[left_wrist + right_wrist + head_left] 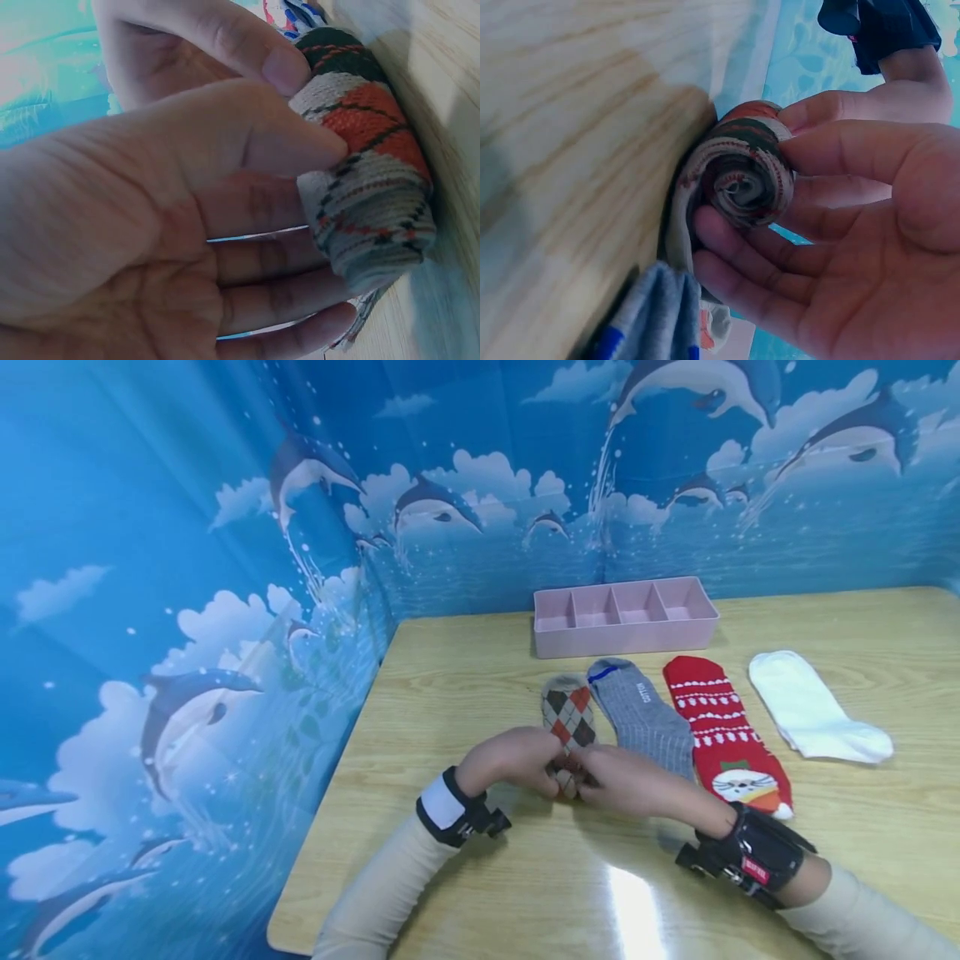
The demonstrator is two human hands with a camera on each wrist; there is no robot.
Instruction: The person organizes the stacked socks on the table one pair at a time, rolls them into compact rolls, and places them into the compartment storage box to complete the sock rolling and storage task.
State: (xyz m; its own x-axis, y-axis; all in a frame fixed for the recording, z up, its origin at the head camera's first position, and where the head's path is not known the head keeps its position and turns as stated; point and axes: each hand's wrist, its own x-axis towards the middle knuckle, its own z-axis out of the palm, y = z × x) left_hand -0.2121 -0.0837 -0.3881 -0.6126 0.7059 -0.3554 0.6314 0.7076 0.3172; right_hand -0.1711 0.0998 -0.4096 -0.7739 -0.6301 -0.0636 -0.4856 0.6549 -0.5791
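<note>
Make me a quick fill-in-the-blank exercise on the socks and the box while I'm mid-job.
1. The left hand and right hand hold the patterned sock, whose spiral end shows it is partly ____ up.
2. The gray sock lies directly between the patterned sock and the ____.
3. The pink box has ____ compartments.
4. The sock farthest right in the head view is plain ____.

Missing words: rolled; red sock; four; white.
</note>
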